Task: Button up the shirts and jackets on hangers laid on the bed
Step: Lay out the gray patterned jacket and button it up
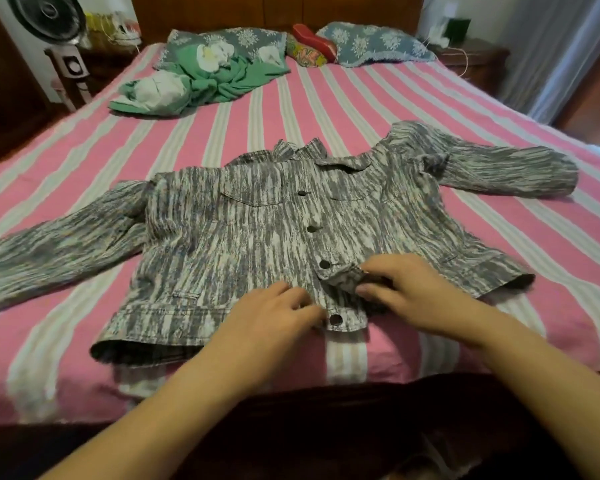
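Observation:
A grey-and-white streaked jacket [243, 237] lies face up on the pink striped bed [343, 98], sleeves spread to both sides. Several dark metal buttons run down its front placket; the lowest button [335, 319] sits on the hem band. My left hand [274, 317] rests on the left front panel just beside that lowest button, fingers bent onto the cloth. My right hand [409, 292] pinches the folded-back lower edge of the right front panel [343, 277] between thumb and fingers. No hanger shows.
A crumpled green and white garment [201, 81] lies at the back left of the bed. Blue patterned pillows [374, 43] and a red and patterned bolster [312, 43] line the wooden headboard. A fan [49, 15] stands left, a nightstand [471, 57] right.

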Available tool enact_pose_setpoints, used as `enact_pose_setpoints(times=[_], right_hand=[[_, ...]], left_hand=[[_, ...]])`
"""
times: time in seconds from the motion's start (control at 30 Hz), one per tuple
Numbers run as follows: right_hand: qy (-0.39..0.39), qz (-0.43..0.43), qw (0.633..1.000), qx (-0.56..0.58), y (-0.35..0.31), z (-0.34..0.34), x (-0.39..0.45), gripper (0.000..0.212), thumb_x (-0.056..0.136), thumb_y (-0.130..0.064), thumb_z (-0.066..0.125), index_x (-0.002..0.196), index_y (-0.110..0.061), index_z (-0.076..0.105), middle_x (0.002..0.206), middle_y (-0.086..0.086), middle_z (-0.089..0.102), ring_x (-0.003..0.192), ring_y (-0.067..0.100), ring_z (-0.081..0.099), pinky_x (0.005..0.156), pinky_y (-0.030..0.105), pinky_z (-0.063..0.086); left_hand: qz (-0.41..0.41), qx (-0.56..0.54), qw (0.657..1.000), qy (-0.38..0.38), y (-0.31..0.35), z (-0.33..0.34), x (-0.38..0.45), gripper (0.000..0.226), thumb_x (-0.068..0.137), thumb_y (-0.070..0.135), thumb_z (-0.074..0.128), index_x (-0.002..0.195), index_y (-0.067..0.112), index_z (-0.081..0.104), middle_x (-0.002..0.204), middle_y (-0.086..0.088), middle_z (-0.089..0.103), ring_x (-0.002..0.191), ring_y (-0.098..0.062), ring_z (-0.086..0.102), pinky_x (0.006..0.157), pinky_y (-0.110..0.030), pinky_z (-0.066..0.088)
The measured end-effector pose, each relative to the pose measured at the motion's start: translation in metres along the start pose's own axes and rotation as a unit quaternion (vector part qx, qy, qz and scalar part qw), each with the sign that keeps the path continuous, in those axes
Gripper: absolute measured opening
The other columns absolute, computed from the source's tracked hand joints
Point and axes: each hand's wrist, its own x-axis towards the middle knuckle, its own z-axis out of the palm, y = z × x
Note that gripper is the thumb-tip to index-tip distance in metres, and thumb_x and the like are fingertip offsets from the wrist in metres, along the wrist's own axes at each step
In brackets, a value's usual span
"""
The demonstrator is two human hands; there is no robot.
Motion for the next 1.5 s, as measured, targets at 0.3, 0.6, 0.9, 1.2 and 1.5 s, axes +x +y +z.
enact_pose_setpoints(times=[0.3, 0.6, 0.9, 1.2, 1.5], right_hand=[[-0.032, 0.204, 0.947, 0.246, -0.025, 0.008, 0.006, 0.025, 0.084, -0.024, 0.080, 0.085, -0.015, 0.057, 0.076, -0.002, 0.054, 0.070, 0.013, 0.048, 0.068, 0.035, 0.043], [-0.021, 0.266, 0.894, 0.360, -0.037, 0.040, 0.003, 0.021, 0.086, -0.035, 0.078, 0.071, -0.023, 0.070, 0.066, -0.004, 0.062, 0.065, 0.012, 0.053, 0.068, 0.032, 0.039], [0.001, 0.290, 0.852, 0.436, -0.053, 0.047, 0.005, 0.026, 0.090, -0.013, 0.073, 0.067, -0.015, 0.062, 0.064, 0.008, 0.055, 0.062, 0.017, 0.049, 0.061, 0.033, 0.039], [-0.035, 0.289, 0.862, 0.415, -0.048, 0.034, 0.006, 0.023, 0.088, -0.017, 0.074, 0.071, -0.013, 0.061, 0.059, 0.003, 0.051, 0.052, 0.012, 0.045, 0.049, 0.024, 0.035], [-0.054, 0.298, 0.853, 0.425, -0.050, 0.031, 0.007, 0.016, 0.088, -0.013, 0.075, 0.078, -0.013, 0.062, 0.056, 0.000, 0.049, 0.046, 0.008, 0.042, 0.041, 0.019, 0.032]], left_hand=[[-0.235, -0.155, 0.953, 0.116, 0.026, -0.024, -0.030, 0.020, 0.097, 0.028, 0.062, 0.111, 0.031, 0.075, 0.078, 0.008, 0.076, 0.066, -0.014, 0.071, 0.062, -0.035, 0.058], [-0.471, -0.529, 0.676, 0.204, 0.064, 0.005, -0.016, 0.019, 0.091, 0.010, 0.073, 0.094, 0.029, 0.076, 0.095, 0.015, 0.074, 0.090, -0.006, 0.068, 0.089, -0.037, 0.057], [-0.310, -0.349, 0.880, 0.084, 0.079, 0.006, -0.023, 0.050, 0.100, 0.034, 0.058, 0.146, 0.042, 0.038, 0.130, 0.025, 0.054, 0.122, 0.007, 0.048, 0.103, -0.017, 0.038], [-0.389, -0.436, 0.785, 0.204, 0.063, 0.001, -0.004, 0.011, 0.086, 0.019, 0.079, 0.084, 0.025, 0.070, 0.087, 0.023, 0.069, 0.082, -0.001, 0.063, 0.068, -0.008, 0.040], [-0.411, -0.459, 0.769, 0.170, 0.058, 0.005, -0.003, 0.014, 0.082, 0.027, 0.082, 0.086, 0.026, 0.069, 0.082, 0.019, 0.069, 0.075, 0.002, 0.061, 0.071, -0.019, 0.046]])
